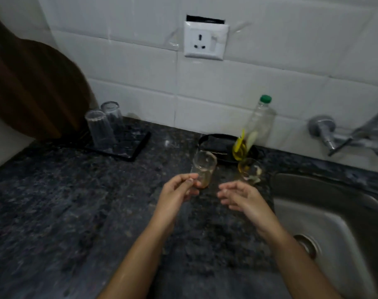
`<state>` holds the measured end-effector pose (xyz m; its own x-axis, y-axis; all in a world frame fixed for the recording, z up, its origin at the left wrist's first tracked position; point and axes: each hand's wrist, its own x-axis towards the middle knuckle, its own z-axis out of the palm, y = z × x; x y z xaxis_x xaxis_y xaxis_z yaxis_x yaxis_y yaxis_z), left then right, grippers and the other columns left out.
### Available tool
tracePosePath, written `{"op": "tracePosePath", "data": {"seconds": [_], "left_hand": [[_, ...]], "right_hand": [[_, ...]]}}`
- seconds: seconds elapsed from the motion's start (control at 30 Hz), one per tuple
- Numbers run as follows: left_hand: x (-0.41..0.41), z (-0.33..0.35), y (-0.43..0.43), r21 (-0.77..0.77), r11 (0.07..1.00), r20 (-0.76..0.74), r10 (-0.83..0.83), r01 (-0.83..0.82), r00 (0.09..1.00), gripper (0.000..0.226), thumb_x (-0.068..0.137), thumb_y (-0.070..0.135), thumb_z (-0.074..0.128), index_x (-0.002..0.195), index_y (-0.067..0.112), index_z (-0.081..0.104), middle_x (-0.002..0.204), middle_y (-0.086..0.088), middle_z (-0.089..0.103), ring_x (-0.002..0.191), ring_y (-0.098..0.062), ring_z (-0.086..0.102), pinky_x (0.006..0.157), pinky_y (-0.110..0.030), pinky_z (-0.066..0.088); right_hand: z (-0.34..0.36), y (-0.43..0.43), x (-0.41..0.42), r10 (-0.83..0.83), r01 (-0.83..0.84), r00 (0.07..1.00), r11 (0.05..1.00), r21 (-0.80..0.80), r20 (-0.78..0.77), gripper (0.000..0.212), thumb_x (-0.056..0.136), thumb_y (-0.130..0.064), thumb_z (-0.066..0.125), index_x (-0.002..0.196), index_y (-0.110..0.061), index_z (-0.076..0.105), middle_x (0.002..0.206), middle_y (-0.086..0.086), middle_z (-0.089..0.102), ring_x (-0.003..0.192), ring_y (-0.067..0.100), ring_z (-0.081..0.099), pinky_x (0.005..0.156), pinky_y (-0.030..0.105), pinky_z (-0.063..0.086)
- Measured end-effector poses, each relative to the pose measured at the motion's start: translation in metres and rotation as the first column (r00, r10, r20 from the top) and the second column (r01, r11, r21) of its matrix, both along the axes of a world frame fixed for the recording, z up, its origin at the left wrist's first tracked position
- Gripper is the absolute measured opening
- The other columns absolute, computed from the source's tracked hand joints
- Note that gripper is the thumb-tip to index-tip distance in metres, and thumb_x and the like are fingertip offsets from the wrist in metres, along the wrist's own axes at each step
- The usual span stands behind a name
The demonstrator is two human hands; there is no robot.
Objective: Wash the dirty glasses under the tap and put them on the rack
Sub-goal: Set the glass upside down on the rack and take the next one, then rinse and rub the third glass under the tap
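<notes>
Two unwashed: nearer glass (203, 169), brownish film inside, upright on tabletop (76, 212); second glass (249, 169), yellow residue, upright just beside sink (334, 212) rim.
Left grip (179, 188): fingers curled at lower wall of nearer glass, thumb touching it; clenched round it or not, cannot tell through blur.
Right grip (237, 195): released, fingers loose, nothing held, near both glasses.
Rack (129, 145): far left on tabletop, well apart from sink; two clean glasses (100, 130) inverted on it.
Tap (343, 137): on wall above sink; no water visible.
Bottle (258, 126): green cap, leaning, just behind second glass.
Stage (judgement): about halfway, pick-up of nearer glass in hand.
Risk: low, shallow hold on a slick wall, hence probable tip or slip on lift; carry path to sink close past second glass and bottle, hence possible knock and chipped rim.
</notes>
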<state>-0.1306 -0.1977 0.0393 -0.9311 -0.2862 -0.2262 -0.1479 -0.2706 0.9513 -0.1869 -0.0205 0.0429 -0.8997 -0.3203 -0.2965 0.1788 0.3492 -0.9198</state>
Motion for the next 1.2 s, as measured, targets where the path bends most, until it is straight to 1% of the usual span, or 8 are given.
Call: {"op": "tracePosePath", "data": {"seconds": [0.1,0.2,0.37,0.63,0.77,0.87,1.1,1.2], "left_hand": [[-0.003,-0.009,0.028,-0.014,0.995,0.059,-0.098,0.099,0.993,0.019,0.099,0.014,0.049,0.104,0.013,0.068,0.086,0.002,0.071,0.075,-0.011,0.064,0.072,-0.021,0.049],[-0.007,-0.012,0.047,-0.010,0.991,0.096,-0.132,0.133,0.987,0.019,0.100,0.015,0.049,0.106,0.012,0.067,0.085,0.003,0.070,0.075,-0.011,0.064,0.067,-0.017,0.049],[-0.014,-0.015,0.064,-0.025,0.990,0.133,-0.131,0.136,0.982,0.018,0.100,0.017,0.049,0.101,0.017,0.067,0.084,0.004,0.071,0.075,-0.010,0.066,0.066,-0.017,0.049],[-0.024,-0.022,0.081,-0.055,0.995,0.162,-0.068,0.077,0.985,0.019,0.100,0.017,0.050,0.101,0.017,0.068,0.089,0.000,0.072,0.080,-0.014,0.067,0.083,-0.030,0.050],[-0.027,-0.027,0.105,-0.070,0.997,0.136,-0.032,0.042,0.990,0.018,0.099,0.013,0.050,0.106,0.010,0.067,0.090,-0.003,0.071,0.077,-0.013,0.065,0.068,-0.017,0.050],[-0.033,-0.028,0.139,-0.098,0.994,0.108,-0.028,0.039,0.994,0.017,0.098,0.013,0.053,0.107,0.010,0.067,0.094,-0.005,0.071,0.081,-0.015,0.064,0.074,-0.021,0.051],[-0.080,-0.012,0.257,-0.296,0.953,-0.017,-0.075,0.067,0.997,0.013,0.097,0.011,0.055,0.107,0.017,0.060,0.108,-0.001,0.067,0.106,-0.019,0.063,0.087,-0.024,0.049],[-0.116,0.002,0.301,-0.465,0.883,-0.046,-0.092,0.060,0.995,0.027,0.097,0.018,0.056,0.123,0.010,0.057,0.117,-0.006,0.064,0.116,-0.023,0.059,0.101,-0.033,0.044]], "right_hand": [[-0.049,0.042,-0.012,-0.214,0.210,0.977,0.973,0.094,0.025,0.016,0.085,-0.018,0.070,0.099,-0.016,0.063,0.098,0.005,0.069,0.087,0.016,0.065,0.071,0.024,0.045],[-0.084,0.056,-0.035,-0.380,0.382,0.924,0.918,0.110,-0.042,0.055,0.075,-0.020,0.080,0.122,-0.014,0.051,0.117,0.004,0.058,0.116,0.026,0.055,0.093,0.035,0.047],[-0.100,0.042,-0.071,-0.350,0.371,0.921,0.921,0.116,-0.171,0.090,0.060,-0.029,0.089,0.135,-0.019,0.039,0.132,0.002,0.054,0.120,0.020,0.052,0.099,0.037,0.045],[-0.105,0.042,-0.075,-0.370,0.380,0.897,0.925,-0.007,-0.241,0.055,0.062,-0.019,0.088,0.103,-0.026,0.052,0.102,0.002,0.068,0.097,0.020,0.064,0.084,0.036,0.052],[-0.097,0.080,-0.057,-0.364,0.349,0.897,0.931,-0.105,-0.251,0.050,0.065,-0.012,0.086,0.097,-0.029,0.053,0.091,-0.010,0.064,0.084,0.002,0.062,0.073,0.012,0.048],[-0.086,0.127,-0.047,-0.362,0.333,0.895,0.931,-0.152,-0.259,0.050,0.066,-0.010,0.085,0.099,-0.029,0.054,0.091,-0.014,0.065,0.082,-0.009,0.062,0.074,0.011,0.048],[-0.061,0.259,-0.045,-0.346,0.294,0.912,0.926,-0.235,-0.220,0.038,0.072,0.004,0.077,0.102,-0.008,0.057,0.089,-0.008,0.062,0.069,-0.020,0.058,0.059,0.002,0.044],[-0.059,0.305,-0.053,-0.323,0.274,0.913,0.938,-0.210,-0.250,0.038,0.072,0.000,0.078,0.098,-0.019,0.057,0.090,-0.012,0.064,0.074,-0.015,0.061,0.063,0.003,0.045]]}}
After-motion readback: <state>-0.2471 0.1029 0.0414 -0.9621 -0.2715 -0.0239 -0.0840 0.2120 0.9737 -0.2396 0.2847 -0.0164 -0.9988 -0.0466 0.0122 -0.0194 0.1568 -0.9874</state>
